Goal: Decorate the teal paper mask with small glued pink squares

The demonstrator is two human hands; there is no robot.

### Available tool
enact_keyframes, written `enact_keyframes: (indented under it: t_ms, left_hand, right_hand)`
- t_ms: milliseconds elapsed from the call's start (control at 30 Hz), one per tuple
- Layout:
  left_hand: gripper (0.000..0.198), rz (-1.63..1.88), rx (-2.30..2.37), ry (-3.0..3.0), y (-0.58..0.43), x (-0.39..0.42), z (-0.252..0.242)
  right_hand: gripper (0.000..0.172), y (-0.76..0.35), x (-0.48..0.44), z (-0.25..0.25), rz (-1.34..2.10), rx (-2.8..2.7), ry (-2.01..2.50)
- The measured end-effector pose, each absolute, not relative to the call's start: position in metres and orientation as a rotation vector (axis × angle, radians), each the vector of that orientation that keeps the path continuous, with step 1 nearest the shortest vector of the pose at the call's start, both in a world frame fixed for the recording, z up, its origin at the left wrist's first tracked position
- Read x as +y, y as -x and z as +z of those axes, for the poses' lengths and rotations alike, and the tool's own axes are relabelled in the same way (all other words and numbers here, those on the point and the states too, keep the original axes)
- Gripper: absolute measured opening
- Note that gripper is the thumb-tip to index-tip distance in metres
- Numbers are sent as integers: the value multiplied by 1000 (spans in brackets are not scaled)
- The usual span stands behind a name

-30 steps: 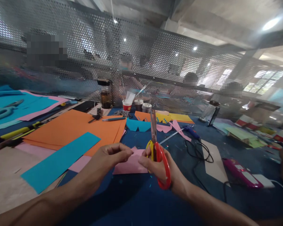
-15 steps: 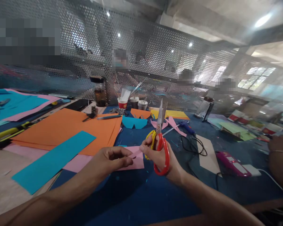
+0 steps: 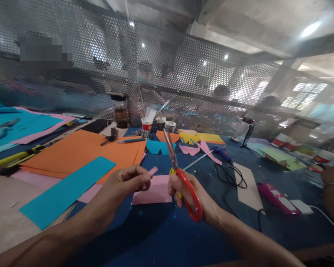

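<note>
My left hand (image 3: 126, 183) pinches a small pink paper strip (image 3: 153, 171) between thumb and fingers, held just above the table. My right hand (image 3: 187, 194) grips red-and-yellow scissors (image 3: 183, 181), blades closed and pointing up and slightly left. Between the two hands a pink paper sheet (image 3: 154, 193) lies flat on the blue table cover (image 3: 161, 233).
Orange sheets (image 3: 83, 152) and a teal strip (image 3: 66, 191) lie to the left. Paper cut-outs (image 3: 189, 142), cups (image 3: 147, 124), a jar (image 3: 121, 111) and a black cable (image 3: 231, 174) sit further back. A pink glue gun (image 3: 275, 194) lies right. Another person's arm (image 3: 332, 193) rests at the right edge.
The scissor blades have closed and tilted left. My left hand now holds a small pink strip apart from the sheet, which lies on the table.
</note>
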State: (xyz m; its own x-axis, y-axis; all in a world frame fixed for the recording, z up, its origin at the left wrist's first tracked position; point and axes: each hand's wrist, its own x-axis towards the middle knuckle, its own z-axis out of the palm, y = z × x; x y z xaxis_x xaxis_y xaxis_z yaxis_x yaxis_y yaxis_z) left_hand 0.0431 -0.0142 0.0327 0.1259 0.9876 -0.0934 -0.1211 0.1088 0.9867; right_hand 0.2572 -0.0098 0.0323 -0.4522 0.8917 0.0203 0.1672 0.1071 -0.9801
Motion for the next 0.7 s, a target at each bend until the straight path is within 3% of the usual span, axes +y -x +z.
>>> enact_keyframes:
  t_ms: [233,700]
  left_hand:
    - [17,1226,1011,-974,-34,-10,31]
    - [22,1136,1036,-959,-27,-9,25]
  right_hand:
    - [49,-261,-21,35,1520,-1965,1176]
    - [45,-267,-21,42,1520,-2131,1195]
